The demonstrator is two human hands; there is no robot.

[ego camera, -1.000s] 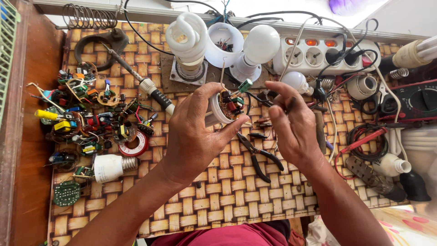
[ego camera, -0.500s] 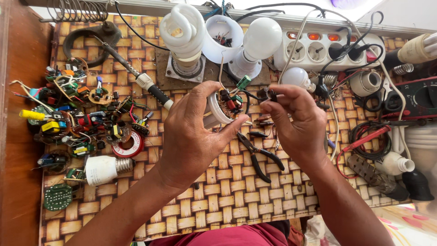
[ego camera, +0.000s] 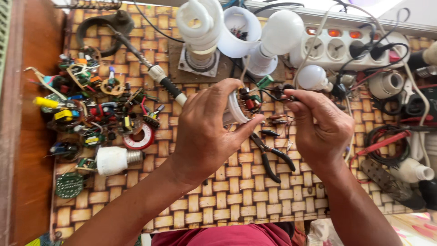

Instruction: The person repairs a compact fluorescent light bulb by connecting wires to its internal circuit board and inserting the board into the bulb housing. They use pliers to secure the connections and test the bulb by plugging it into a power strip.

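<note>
Both hands grip: left hand (ego camera: 205,132) bulb base (ego camera: 241,107) (circuitry exposed), right hand (ego camera: 321,127) black wire (ego camera: 277,91).

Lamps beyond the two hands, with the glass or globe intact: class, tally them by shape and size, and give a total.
Spiral tube lamp: 1
Large round globe bulb: 1
Small round globe bulb: 1
Total: 3

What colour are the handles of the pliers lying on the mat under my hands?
Black. The pliers lie on the woven mat between both hands, clearest in the head view.
</note>
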